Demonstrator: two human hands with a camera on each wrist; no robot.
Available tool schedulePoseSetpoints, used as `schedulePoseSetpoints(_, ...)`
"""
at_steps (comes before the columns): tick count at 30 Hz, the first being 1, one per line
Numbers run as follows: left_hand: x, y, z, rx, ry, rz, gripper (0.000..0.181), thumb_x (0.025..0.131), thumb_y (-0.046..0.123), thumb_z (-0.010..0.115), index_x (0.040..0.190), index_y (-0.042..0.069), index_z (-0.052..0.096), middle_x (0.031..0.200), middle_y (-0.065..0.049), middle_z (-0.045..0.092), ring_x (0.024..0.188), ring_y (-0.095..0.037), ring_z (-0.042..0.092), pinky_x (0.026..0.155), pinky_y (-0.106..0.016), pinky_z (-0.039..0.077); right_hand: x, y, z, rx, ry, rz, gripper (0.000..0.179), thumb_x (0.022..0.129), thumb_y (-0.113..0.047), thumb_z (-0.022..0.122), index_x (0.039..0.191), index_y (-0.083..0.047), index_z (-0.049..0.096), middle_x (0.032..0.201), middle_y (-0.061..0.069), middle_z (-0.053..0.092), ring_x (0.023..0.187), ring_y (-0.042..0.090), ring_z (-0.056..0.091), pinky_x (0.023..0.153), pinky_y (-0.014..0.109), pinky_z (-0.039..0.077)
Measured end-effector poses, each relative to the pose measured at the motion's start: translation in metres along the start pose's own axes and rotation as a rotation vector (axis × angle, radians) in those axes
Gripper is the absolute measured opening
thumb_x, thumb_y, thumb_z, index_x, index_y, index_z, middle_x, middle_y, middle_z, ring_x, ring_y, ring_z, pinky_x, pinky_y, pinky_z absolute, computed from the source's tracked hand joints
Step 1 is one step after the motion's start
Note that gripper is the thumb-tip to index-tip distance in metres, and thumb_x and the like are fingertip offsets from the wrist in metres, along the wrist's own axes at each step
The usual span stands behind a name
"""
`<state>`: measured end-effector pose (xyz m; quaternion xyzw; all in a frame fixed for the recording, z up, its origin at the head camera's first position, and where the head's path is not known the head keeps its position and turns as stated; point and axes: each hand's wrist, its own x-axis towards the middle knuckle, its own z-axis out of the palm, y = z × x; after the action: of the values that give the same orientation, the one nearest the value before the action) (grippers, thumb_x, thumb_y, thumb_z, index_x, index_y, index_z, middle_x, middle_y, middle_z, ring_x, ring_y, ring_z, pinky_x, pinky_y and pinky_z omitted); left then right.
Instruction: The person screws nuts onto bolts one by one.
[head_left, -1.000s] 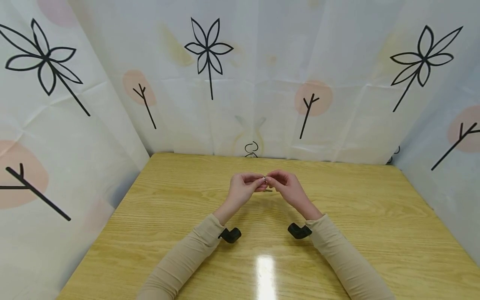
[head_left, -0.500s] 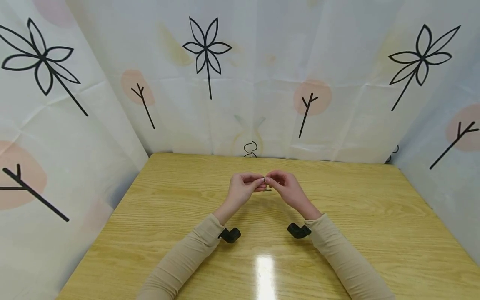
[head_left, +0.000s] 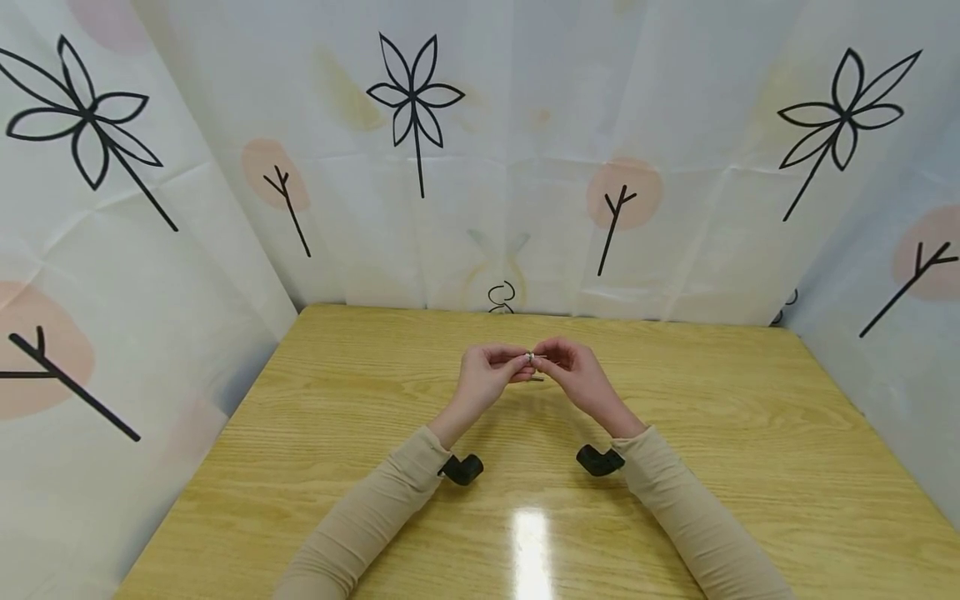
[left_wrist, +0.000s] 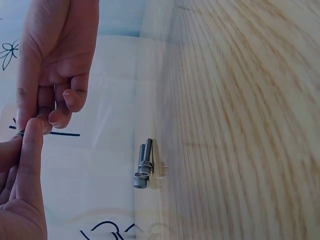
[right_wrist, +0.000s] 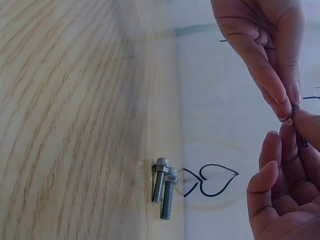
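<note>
In the head view my left hand (head_left: 489, 368) and right hand (head_left: 573, 372) meet fingertip to fingertip above the table. Between them they pinch a small metal bolt (right_wrist: 304, 143), mostly hidden by the fingers; only a dark ridged bit of it shows in the right wrist view. Two more bolts, a nearer bolt (left_wrist: 145, 159) and a bolt beside it (left_wrist: 140, 181), lie close together on the tabletop beyond the hands. Each has a round head with a nut near it and a threaded shank. From the head view they are largely covered by the hands.
The wood-grain table (head_left: 375, 333) reaches back to a white curtain (head_left: 480, 167) printed with flowers and twigs, which hangs at the back and both sides. A black camera mount sits on the left wrist (head_left: 462, 470) and another on the right wrist (head_left: 597, 461).
Both hands hold nearly the same place. The right fingers shift slightly at the bolt, and a thin, light line now shows at the right fingertips. The bolts on the table stay put.
</note>
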<state>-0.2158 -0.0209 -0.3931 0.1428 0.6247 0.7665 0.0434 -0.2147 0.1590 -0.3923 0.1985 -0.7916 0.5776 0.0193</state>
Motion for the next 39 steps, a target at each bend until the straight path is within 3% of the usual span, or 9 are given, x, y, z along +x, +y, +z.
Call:
schedulePoseSetpoints(6,0.002,-0.003,0.001,0.004,-0.002,0.0,0.017,0.088,-0.004,0.065,0.102,-0.013,0.068,0.092,-0.024,0.069,0.082,-0.03,0.07,0.081,-0.047,0.057,0.0,-0.003,0.0,-0.026,-0.029,0.019,0.027,0.101,-0.023,0.053,0.105,0.0,0.065,0.091,0.015,0.064,0.086,0.044,0.054,0.067,0.04,0.05)
schedulePoseSetpoints(12,0.001,-0.002,0.0,-0.003,0.007,0.004,0.019,0.089,-0.003,0.064,0.104,-0.013,0.067,0.093,-0.025,0.068,0.083,-0.033,0.07,0.081,-0.046,0.057,-0.002,-0.016,-0.002,0.033,-0.042,0.046,0.024,0.099,-0.012,0.055,0.114,0.005,0.06,0.104,0.018,0.063,0.097,0.039,0.058,0.076,0.031,0.052)
schedulePoseSetpoints(17,0.001,0.0,-0.001,-0.003,0.002,0.0,0.018,0.089,-0.004,0.064,0.104,-0.012,0.068,0.093,-0.025,0.068,0.082,-0.031,0.07,0.078,-0.041,0.059,-0.006,-0.029,-0.003,0.037,-0.046,0.008,0.021,0.097,-0.006,0.057,0.112,0.008,0.059,0.106,0.02,0.063,0.097,0.034,0.06,0.077,0.026,0.053)
schedulePoseSetpoints(22,0.001,0.0,0.003,-0.006,0.007,-0.008,0.017,0.089,-0.005,0.064,0.104,-0.013,0.068,0.093,-0.025,0.068,0.079,-0.026,0.071,0.077,-0.039,0.06,0.0,-0.008,-0.002,0.01,-0.032,0.003,0.023,0.1,-0.018,0.055,0.107,0.003,0.063,0.096,0.014,0.065,0.087,0.036,0.058,0.071,0.038,0.052)
schedulePoseSetpoints(25,0.002,-0.002,0.003,-0.013,0.009,-0.006,0.017,0.088,-0.005,0.064,0.102,-0.013,0.068,0.091,-0.025,0.068,0.079,-0.027,0.071,0.077,-0.04,0.06,0.002,-0.003,-0.001,0.003,-0.033,0.024,0.027,0.101,-0.021,0.052,0.106,0.003,0.063,0.092,0.016,0.064,0.084,0.04,0.055,0.067,0.039,0.049)
schedulePoseSetpoints(31,0.0,-0.003,0.003,-0.03,0.009,-0.027,0.018,0.088,-0.004,0.064,0.104,-0.013,0.068,0.092,-0.025,0.068,0.081,-0.03,0.07,0.08,-0.044,0.058,-0.005,-0.014,-0.002,0.037,-0.046,0.072,0.023,0.098,-0.013,0.057,0.112,0.004,0.06,0.104,0.016,0.063,0.093,0.034,0.059,0.079,0.045,0.054)
schedulePoseSetpoints(34,0.0,-0.001,0.002,-0.032,0.009,-0.025,0.018,0.089,-0.004,0.064,0.104,-0.012,0.068,0.093,-0.025,0.068,0.081,-0.03,0.07,0.082,-0.047,0.057,-0.008,-0.025,-0.003,0.029,-0.049,0.052,0.022,0.097,-0.006,0.058,0.113,0.007,0.06,0.109,0.019,0.063,0.098,0.028,0.061,0.086,0.047,0.053)
schedulePoseSetpoints(39,0.001,0.001,0.002,-0.011,-0.003,-0.015,0.018,0.089,-0.004,0.064,0.104,-0.012,0.068,0.095,-0.025,0.068,0.082,-0.028,0.07,0.082,-0.046,0.058,-0.006,-0.025,-0.004,-0.002,-0.037,0.013,0.02,0.097,-0.007,0.058,0.111,0.006,0.061,0.106,0.018,0.064,0.097,0.034,0.061,0.084,0.049,0.054)
